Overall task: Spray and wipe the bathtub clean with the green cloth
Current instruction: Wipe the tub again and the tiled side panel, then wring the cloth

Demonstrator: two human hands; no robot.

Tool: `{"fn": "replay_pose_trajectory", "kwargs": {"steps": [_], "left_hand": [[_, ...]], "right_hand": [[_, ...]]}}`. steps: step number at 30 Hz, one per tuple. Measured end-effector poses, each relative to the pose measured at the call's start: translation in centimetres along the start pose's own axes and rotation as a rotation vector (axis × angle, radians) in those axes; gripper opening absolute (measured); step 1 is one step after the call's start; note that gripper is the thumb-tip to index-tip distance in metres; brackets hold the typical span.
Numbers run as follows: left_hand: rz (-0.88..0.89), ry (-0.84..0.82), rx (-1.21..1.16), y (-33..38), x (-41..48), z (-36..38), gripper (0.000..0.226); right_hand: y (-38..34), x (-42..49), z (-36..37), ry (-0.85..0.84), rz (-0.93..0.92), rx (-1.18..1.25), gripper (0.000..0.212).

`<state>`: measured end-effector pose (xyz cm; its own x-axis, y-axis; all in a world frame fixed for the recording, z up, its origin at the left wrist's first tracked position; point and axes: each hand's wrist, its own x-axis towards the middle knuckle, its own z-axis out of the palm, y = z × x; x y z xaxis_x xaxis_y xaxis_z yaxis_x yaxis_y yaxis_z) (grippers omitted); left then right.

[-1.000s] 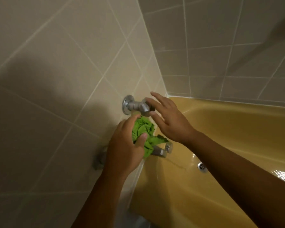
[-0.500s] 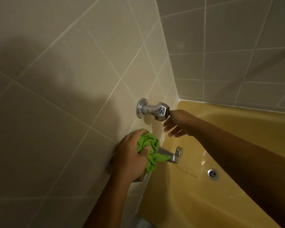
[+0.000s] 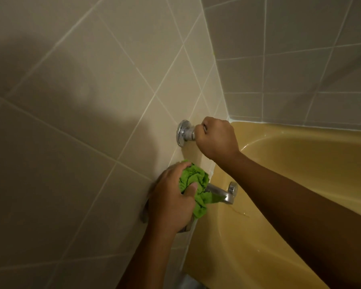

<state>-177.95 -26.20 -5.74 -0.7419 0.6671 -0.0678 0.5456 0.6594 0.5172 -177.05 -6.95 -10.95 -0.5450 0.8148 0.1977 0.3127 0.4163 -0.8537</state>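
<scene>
The yellow bathtub (image 3: 300, 167) fills the right half of the view. My left hand (image 3: 171, 201) grips the bunched green cloth (image 3: 194, 184) and holds it against the base of the chrome spout (image 3: 225, 192) on the tiled wall. My right hand (image 3: 217, 138) is curled round the chrome tap handle (image 3: 184, 134) higher up on the same wall; the knob itself is hidden in my fist. No spray bottle is in view.
Beige tiled walls (image 3: 92, 101) meet in a corner above the tub's far end. A thin trickle of water (image 3: 238, 212) runs on the tub below the spout. My right forearm crosses over the tub.
My right hand went from hanging below the tap handle to gripping it in a fist. My left hand with the cloth stayed at the spout's base.
</scene>
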Motion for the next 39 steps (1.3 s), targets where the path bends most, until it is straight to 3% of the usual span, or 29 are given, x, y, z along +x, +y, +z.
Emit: {"fn": "replay_pose_trajectory", "kwargs": {"steps": [4,6,8,12,16,18,21,24,28,31,33,37,39], "left_hand": [[-0.003,0.013,-0.03,0.0,-0.2,-0.1,0.052],[-0.002,0.028,-0.027,0.1,-0.2,0.0,0.051],[-0.002,0.035,-0.024,0.2,-0.4,-0.2,0.05],[0.058,0.015,0.014,1.1,-1.2,-0.6,0.052],[0.234,0.054,0.113,3.2,-3.3,-1.1,0.053],[0.226,0.076,-0.08,5.0,-5.1,-1.3,0.048],[0.113,-0.019,-0.492,6.6,-8.1,-0.8,0.044],[-0.021,-0.117,-0.77,7.5,-11.0,0.6,0.035],[-0.144,-0.245,-1.064,8.3,-14.9,1.8,0.023],[-0.198,-0.347,-1.116,7.7,-17.1,2.6,0.019],[-0.197,-0.443,-1.135,7.4,-18.5,3.1,0.018],[-0.113,-0.653,-1.161,8.4,-20.9,3.9,0.023],[-0.065,-0.766,-1.196,9.3,-21.7,3.8,0.032]], "right_hand": [[-1.7,0.5,-2.0,-0.169,0.415,0.376,0.043],[-1.9,0.4,-3.0,-0.305,0.646,0.614,0.038],[-1.4,-0.5,-3.9,-0.432,0.761,0.745,0.04],[-0.1,-4.1,-5.3,-0.445,0.708,0.681,0.059],[-1.1,-11.1,-9.9,-0.567,0.441,0.594,0.038],[-1.3,-14.9,-12.5,-0.608,0.41,0.71,0.036],[-0.9,-19.7,-15.6,-0.483,0.386,0.724,0.04],[-0.6,-23.8,-18.2,-0.287,0.358,0.533,0.035],[-1.3,-28.9,-22.2,-0.22,0.411,0.307,0.023],[-1.5,-32.8,-24.8,-0.097,0.368,0.057,0.004],[-1.8,-35.5,-26.2,0.025,0.412,0.083,0.01],[-2.6,-39.3,-27.4,0.113,0.458,0.156,0.008],[-3.1,-40.2,-28.0,0.142,0.503,0.207,0.03]]}}
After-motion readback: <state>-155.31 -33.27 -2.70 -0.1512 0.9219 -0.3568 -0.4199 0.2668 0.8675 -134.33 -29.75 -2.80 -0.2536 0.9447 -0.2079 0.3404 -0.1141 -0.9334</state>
